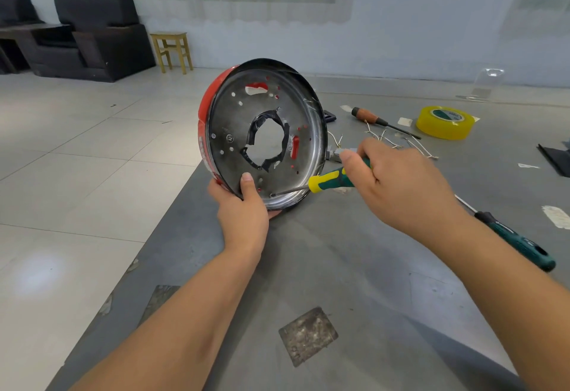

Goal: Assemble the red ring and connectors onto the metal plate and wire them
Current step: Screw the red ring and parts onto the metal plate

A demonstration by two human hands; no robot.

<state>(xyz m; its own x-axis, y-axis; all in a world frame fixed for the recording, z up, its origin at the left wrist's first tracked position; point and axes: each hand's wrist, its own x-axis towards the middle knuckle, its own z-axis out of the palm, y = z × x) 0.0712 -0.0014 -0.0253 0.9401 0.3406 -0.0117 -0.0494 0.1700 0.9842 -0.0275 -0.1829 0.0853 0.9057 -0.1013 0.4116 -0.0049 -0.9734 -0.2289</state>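
Note:
I hold a round metal plate [234,125] tilted up on its edge above the grey table, its dished inner face toward me. The red ring [206,106] sits around its back and shows along the left rim and through slots. My left hand [243,208] grips the plate's lower edge, thumb pressed on the inner face. My right hand [398,183] grips a yellow-and-green screwdriver [331,182] whose tip touches a screw near the plate's bottom rim. A small connector [334,154] with thin wires [388,140] lies just behind the plate on the table.
On the grey table [324,267]: a wooden-handled screwdriver [374,119], a roll of yellow tape [444,122], a green-handled screwdriver [518,242] at right, a dark sheet [555,159] at the far right edge. The table's left edge drops to a tiled floor; dark armchairs and a wooden stool stand far back.

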